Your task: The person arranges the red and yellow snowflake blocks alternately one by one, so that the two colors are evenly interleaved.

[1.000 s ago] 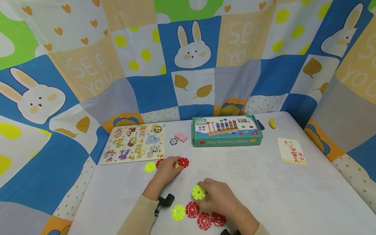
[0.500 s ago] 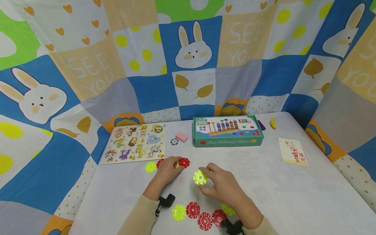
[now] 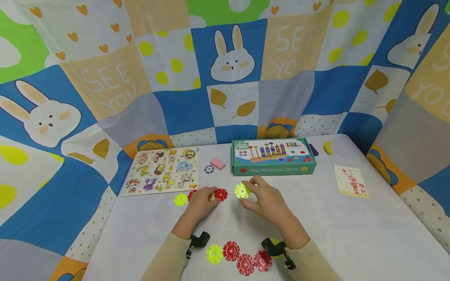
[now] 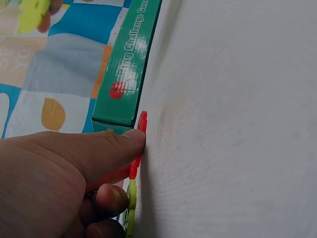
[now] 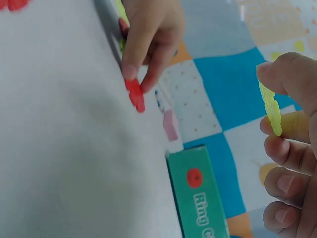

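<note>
My left hand (image 3: 199, 205) pinches a red notched plastic disc (image 3: 221, 194) between thumb and fingers, at the right end of a row. Leftward in that row are a yellow-green disc (image 3: 181, 199) and a partly covered red disc (image 3: 191, 194); another yellow-green disc (image 4: 131, 203) sits under the fingers. Whether the discs interlock or just touch, I cannot tell. Just right of the row, my right hand (image 3: 270, 201) holds a yellow-green notched disc (image 3: 241, 191) by its edges, thumb and index finger on it, raised off the table. A small gap separates it from the red disc.
Nearer me lie loose discs: a yellow-green one (image 3: 214, 254), several red ones (image 3: 245, 264) and one half hidden behind the right wrist camera (image 3: 273, 247). Behind stand an animal puzzle board (image 3: 159, 171), a pink block (image 3: 217, 164), a chip (image 3: 209, 169), a green game box (image 3: 274, 169) and a note (image 3: 350, 181).
My right hand has lifted the yellow-green disc from beside the near pile and carried it forward, level with the row's right end. The left hand has stayed on the red disc.
</note>
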The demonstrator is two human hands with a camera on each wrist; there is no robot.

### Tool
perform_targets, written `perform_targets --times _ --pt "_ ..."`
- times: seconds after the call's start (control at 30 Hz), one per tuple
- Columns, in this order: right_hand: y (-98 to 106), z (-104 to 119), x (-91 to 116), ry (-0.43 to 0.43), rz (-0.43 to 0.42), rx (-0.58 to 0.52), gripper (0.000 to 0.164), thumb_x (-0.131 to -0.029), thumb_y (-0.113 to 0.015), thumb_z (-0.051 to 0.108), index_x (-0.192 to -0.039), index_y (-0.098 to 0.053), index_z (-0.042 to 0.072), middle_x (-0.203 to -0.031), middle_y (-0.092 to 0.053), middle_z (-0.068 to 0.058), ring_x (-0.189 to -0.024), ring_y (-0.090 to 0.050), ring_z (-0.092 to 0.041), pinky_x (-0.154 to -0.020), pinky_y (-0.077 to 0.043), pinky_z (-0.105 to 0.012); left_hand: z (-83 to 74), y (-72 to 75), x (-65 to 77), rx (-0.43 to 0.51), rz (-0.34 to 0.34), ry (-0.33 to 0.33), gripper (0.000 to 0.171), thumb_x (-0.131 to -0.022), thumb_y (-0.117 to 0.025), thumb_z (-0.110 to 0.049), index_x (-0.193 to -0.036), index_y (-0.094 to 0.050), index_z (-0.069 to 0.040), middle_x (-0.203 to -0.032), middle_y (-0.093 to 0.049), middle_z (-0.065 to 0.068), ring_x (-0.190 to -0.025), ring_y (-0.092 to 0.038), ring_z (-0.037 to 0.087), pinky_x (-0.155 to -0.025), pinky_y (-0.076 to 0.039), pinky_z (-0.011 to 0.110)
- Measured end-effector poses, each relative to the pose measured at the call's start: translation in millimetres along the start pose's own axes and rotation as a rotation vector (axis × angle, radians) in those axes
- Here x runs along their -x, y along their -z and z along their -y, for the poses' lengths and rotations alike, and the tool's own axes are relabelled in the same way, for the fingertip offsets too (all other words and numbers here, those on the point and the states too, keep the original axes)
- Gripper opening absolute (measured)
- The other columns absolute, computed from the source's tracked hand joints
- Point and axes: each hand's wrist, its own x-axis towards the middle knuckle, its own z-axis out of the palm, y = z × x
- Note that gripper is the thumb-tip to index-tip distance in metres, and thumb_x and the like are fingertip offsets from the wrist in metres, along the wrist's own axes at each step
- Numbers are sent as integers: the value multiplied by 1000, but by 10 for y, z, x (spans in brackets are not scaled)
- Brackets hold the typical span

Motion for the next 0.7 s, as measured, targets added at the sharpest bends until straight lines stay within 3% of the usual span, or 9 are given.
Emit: perform_targets --times 0.17,0.4,0.57,0.7 --pt "-106 -81 -143 -61 57 15 59 -79 -70 51 -126 -63 16 -104 -50 3 -77 -51 -8 -66 -47 -20 5 1 -3 5 8 1 47 -84 -70 -37 -127 -60 -19 -119 -60 1 -107 -54 19 -92 -44 41" --pt "-373 -163 -331 -136 210 45 59 -79 -70 50 -125 -63 14 -104 -51 -1 -80 -52 -13 -71 -49 -27 14 2 3 -6 7 -11 47 -85 -69 -38 -127 -60 -20 -115 -61 0 -101 -55 16 -90 -45 40" --pt "-568 -204 -399 -150 293 51 55 -79 -71 49 -120 -66 13 -103 -53 -3 -82 -52 -16 -75 -49 -32 12 20 8 -4 9 -9 47 -85 -69 -38 -127 -60 -20 -116 -61 -1 -104 -55 17 -91 -45 40" --pt "-663 -224 -394 -148 312 65 55 -79 -71 49 -120 -66 13 -101 -54 -2 -79 -51 -14 -74 -48 -30 2 39 18 0 23 -10 48 -85 -69 -38 -128 -59 -20 -117 -60 0 -104 -54 17 -90 -45 41"
